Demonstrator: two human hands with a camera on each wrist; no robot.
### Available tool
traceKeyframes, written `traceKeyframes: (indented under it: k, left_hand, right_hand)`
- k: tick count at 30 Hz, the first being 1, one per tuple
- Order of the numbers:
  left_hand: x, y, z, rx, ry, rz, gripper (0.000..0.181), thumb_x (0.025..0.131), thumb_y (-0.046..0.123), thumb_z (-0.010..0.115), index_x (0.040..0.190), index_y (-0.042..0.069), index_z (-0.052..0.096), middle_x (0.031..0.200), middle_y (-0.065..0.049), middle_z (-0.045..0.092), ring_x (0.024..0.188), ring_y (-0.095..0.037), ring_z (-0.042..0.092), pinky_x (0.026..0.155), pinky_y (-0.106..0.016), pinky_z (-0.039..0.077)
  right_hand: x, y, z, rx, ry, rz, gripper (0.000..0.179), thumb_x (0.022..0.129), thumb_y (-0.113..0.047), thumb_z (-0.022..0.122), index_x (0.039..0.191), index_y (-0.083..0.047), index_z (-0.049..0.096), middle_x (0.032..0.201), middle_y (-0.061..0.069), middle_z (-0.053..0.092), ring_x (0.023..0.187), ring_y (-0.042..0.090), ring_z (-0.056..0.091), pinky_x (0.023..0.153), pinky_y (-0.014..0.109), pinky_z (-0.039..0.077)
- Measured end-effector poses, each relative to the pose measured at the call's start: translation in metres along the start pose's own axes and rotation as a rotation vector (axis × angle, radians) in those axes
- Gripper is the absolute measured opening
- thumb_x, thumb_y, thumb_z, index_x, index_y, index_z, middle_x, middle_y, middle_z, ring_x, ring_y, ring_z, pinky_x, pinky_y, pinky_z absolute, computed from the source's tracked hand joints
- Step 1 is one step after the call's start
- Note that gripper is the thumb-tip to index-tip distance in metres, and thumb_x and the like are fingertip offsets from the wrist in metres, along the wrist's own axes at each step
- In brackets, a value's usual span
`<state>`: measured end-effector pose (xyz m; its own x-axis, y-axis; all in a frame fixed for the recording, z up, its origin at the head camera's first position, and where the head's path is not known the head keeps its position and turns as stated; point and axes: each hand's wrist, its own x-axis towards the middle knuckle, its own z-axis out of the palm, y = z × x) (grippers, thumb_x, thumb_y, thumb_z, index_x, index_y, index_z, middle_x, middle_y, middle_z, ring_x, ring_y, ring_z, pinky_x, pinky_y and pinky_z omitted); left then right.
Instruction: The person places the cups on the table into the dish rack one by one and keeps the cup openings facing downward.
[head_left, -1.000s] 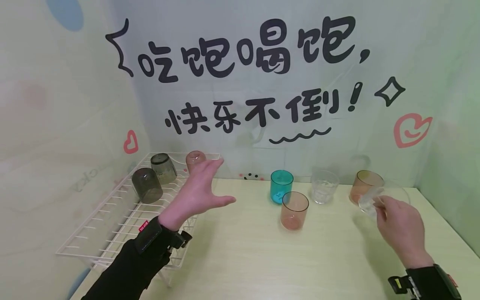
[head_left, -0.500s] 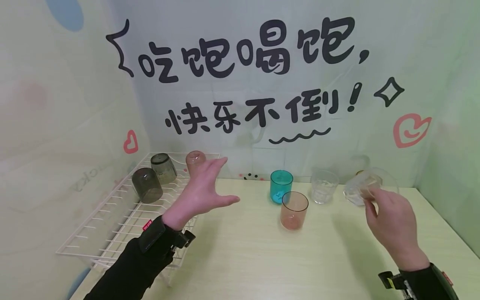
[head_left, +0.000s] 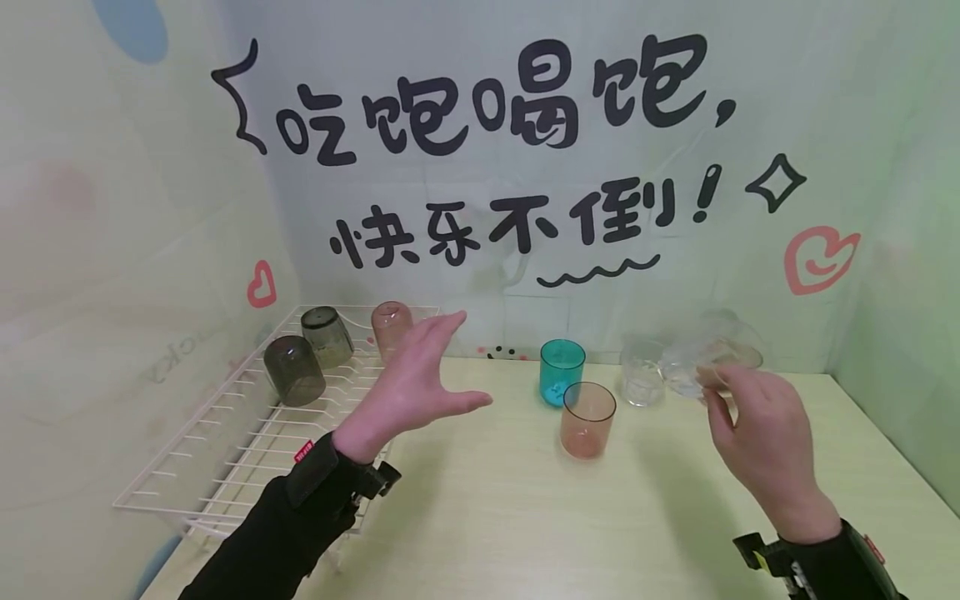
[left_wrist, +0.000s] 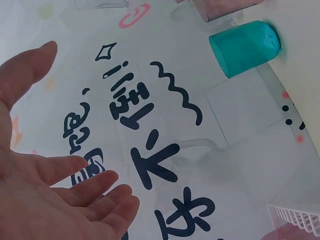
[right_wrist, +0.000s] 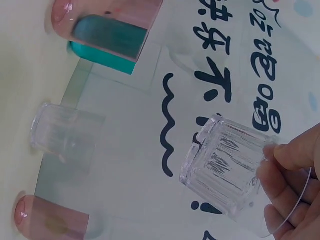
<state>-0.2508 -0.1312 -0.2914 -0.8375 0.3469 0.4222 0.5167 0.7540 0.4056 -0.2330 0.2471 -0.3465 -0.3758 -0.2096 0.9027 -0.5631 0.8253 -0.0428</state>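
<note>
Right hand [head_left: 772, 442]: fingers clamped on clear ribbed tumbler [right_wrist: 227, 167] | left hand [head_left: 408, 383]: fingers apart, near wire rack [head_left: 165, 510] | far: smooth teal tumbler [head_left: 562, 371]

the held clear cup [head_left: 684, 367] blurs in the head view, and the right wrist view crops a pink cup [right_wrist: 52, 220].

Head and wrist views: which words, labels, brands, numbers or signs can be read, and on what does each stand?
"吃饱喝饱,": back wall, upper line.
"快乐不倒!": same wall, lower line.
Left wall, lettering: too blurred.
Red wrist tags: too small.
Dark marks on or through clear cup: unreadable.
</note>
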Motion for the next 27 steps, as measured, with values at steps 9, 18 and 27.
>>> traceKeyframes:
  k: [9,18,27]
  left_hand:
    - [-0.001,0.006,0.004,-0.061,0.026,0.034,0.097,0.063,0.055,0.072,0.139,0.016,0.028,0.137,0.000,0.035,0.126,-0.017,0.029,0.100,-0.038,0.028]
    - [-0.001,0.011,0.006,-0.095,0.043,0.063,0.097,0.063,0.058,0.071,0.140,0.019,0.027,0.137,0.003,0.034,0.125,-0.015,0.029,0.100,-0.037,0.029]
    - [0.000,0.018,0.009,-0.131,0.065,0.105,0.097,0.063,0.054,0.073,0.140,0.017,0.027,0.138,0.002,0.033,0.124,-0.014,0.030,0.100,-0.036,0.028]
  right_hand:
    - [0.009,-0.020,0.003,0.086,0.061,0.033,0.022,0.072,0.000,0.061,0.093,-0.007,0.062,0.083,0.004,0.063,0.072,0.023,0.052,0.069,0.038,0.036]
    - [0.016,-0.036,0.006,0.175,0.089,0.047,0.027,0.071,0.003,0.063,0.096,-0.005,0.062,0.090,0.004,0.063,0.083,0.021,0.053,0.076,0.026,0.038]
    - [0.017,-0.046,0.010,0.218,0.090,0.079,0.027,0.073,0.002,0.064,0.098,-0.008,0.062,0.091,0.001,0.063,0.085,0.015,0.053,0.069,0.024,0.038]
